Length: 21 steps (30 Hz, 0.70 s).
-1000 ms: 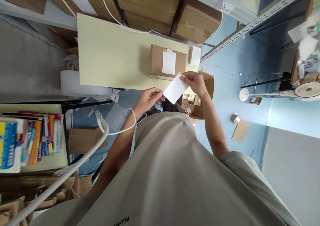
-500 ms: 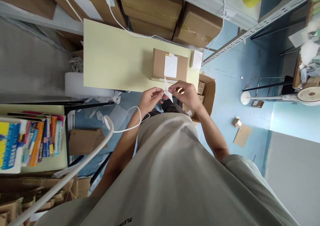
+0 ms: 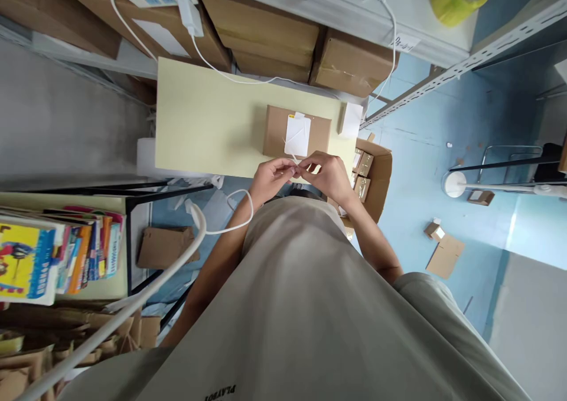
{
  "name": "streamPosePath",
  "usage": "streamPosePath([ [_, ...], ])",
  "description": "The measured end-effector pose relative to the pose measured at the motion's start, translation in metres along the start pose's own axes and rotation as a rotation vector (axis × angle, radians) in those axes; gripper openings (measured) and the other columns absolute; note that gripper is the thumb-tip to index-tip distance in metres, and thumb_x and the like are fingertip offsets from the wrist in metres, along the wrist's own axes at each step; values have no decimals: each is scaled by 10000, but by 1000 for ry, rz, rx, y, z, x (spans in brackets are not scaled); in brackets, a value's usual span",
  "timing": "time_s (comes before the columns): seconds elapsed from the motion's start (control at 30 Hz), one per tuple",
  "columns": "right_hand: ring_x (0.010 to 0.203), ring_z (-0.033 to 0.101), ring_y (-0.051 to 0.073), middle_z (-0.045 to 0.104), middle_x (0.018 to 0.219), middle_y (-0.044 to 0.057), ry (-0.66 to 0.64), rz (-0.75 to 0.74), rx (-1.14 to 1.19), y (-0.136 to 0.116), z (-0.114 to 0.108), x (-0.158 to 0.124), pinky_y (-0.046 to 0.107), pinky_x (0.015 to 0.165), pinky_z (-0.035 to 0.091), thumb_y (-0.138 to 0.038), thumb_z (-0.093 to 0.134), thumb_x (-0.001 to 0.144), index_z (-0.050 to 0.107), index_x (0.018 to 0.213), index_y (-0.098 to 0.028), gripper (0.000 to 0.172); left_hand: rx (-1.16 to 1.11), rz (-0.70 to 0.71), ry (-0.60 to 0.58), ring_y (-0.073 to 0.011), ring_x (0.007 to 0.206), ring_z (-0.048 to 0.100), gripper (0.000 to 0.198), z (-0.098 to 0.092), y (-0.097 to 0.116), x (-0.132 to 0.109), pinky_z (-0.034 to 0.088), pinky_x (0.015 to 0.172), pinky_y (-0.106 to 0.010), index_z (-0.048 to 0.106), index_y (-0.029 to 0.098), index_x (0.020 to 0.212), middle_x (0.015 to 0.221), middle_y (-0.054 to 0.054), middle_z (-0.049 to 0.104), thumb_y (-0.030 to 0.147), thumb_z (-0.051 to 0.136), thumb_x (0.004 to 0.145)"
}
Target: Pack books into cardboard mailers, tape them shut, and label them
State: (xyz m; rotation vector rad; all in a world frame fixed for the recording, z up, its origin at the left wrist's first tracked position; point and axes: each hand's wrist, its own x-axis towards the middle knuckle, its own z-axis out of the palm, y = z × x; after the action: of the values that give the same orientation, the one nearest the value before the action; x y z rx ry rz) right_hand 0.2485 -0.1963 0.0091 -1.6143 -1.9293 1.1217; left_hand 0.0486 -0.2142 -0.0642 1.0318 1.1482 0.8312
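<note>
Both hands meet at the front edge of the pale yellow table (image 3: 199, 123), fingertips nearly touching. My left hand (image 3: 269, 179) and my right hand (image 3: 328, 175) are closed in a pinch on a small white paper slip (image 3: 295, 159). It is seen almost edge-on, so mostly a thin sliver shows, the rest hidden by fingers. Just beyond them lies a brown cardboard box (image 3: 274, 132), flat on the table. A white label (image 3: 297, 134) with a small yellow mark sits on its top.
A small white box (image 3: 351, 120) stands at the table's right end. Below it, an open carton (image 3: 378, 179) holds several small brown boxes. A white cable (image 3: 252, 82) runs along the table's back. Books (image 3: 88, 253) lie on a shelf at left. A white curved arm (image 3: 146, 294) crosses the lower left.
The white slip has turned from showing a broad face to nearly edge-on, and my hands have come closer together around it. The view has shifted, showing more of the upper shelf.
</note>
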Motion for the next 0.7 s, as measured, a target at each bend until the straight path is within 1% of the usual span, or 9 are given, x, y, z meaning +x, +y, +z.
streamPosePath([
  [0.1,880,788,221,863,1009,48,-15,-10,12,12,-10,15,342,820,600,-346,767,1024,877,900,-256,188,27,-8,9,-251,953,813,545,6,7,12,672,755,-341,778,196,1026,980,-94,840,714,849,871],
  [0.2,860,783,219,847,971,44,-17,0,43,24,-16,29,342,826,599,-266,765,967,848,873,-244,127,58,-25,25,-249,953,811,539,8,5,24,684,797,-357,765,203,1013,972,-91,835,717,847,877],
  [0.3,848,772,217,826,940,37,13,35,98,34,-20,39,349,852,607,-219,740,920,814,868,-241,93,113,-44,109,-252,932,818,477,-1,-3,37,680,797,-353,745,207,986,954,-89,837,657,858,872],
  [0.37,846,758,211,816,937,33,43,71,154,38,-22,44,350,849,611,-241,725,915,795,873,-243,82,147,-74,217,-247,919,824,413,-16,-8,47,669,774,-328,731,209,958,929,-82,836,586,863,856],
  [0.43,835,740,203,809,938,35,70,106,231,40,-25,50,343,805,608,-295,718,917,782,874,-241,94,168,-114,331,-234,913,828,341,-39,-13,58,659,755,-297,718,210,933,901,-68,829,508,853,840],
  [0.47,827,731,198,805,935,37,84,122,270,40,-26,52,338,778,603,-325,719,915,776,870,-238,113,176,-131,386,-225,904,827,306,-54,-15,64,654,746,-283,711,210,924,885,-60,823,472,843,835],
  [0.53,805,713,191,795,912,39,110,149,337,36,-28,57,328,724,588,-383,731,904,764,859,-234,159,199,-157,490,-207,860,817,253,-90,-18,74,642,718,-261,697,209,901,841,-44,801,416,820,825],
  [0.63,768,694,188,765,838,28,159,195,418,22,-30,62,316,666,572,-441,773,873,748,837,-243,204,276,-181,645,-189,764,782,212,-157,-18,84,612,646,-246,658,202,859,756,-19,739,373,783,844],
  [0.7,747,700,189,742,790,17,208,227,477,8,-28,64,310,641,571,-447,798,860,747,832,-250,205,379,-178,683,-171,715,745,169,-209,-15,86,573,591,-228,621,191,866,742,-7,703,327,702,925],
])
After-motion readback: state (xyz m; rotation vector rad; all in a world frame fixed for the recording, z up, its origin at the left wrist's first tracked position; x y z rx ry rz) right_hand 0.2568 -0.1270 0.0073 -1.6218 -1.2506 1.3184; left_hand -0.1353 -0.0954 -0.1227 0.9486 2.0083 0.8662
